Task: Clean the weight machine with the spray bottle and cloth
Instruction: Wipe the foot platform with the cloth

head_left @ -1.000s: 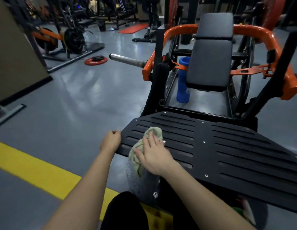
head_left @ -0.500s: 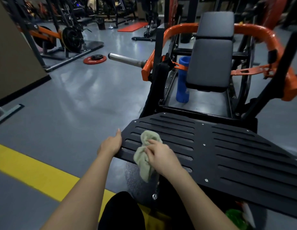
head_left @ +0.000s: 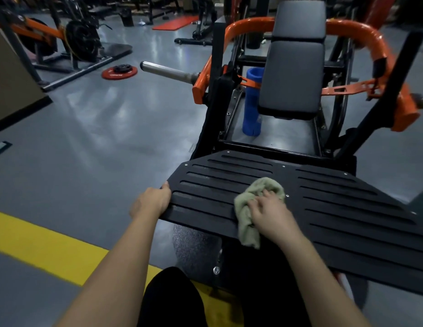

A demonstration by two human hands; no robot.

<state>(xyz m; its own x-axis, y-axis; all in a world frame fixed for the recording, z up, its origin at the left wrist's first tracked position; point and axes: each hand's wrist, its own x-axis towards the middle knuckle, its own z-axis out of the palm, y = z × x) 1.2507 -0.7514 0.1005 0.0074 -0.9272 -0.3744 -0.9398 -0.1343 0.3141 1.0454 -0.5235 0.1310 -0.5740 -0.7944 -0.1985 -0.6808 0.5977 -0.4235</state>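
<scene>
The weight machine's black slotted footplate (head_left: 335,208) fills the lower right of the head view. A crumpled pale green cloth (head_left: 250,208) lies on its near middle, and my right hand (head_left: 269,213) holds it with fingers curled over it, pressing it to the plate. My left hand (head_left: 151,201) grips the plate's left edge, thumb on top. Beyond the plate stand the black padded seat (head_left: 293,74) and the orange frame (head_left: 361,34). No spray bottle shows.
A blue cylinder (head_left: 253,102) stands on the floor inside the machine's frame. A steel bar sleeve (head_left: 168,72) sticks out to the left. A red weight plate (head_left: 119,72) lies on the grey floor. A yellow floor stripe (head_left: 47,246) runs at lower left.
My right hand has slid the cloth to the right along the footplate, from near the left edge toward the middle. My left hand has stayed on the plate's left edge.
</scene>
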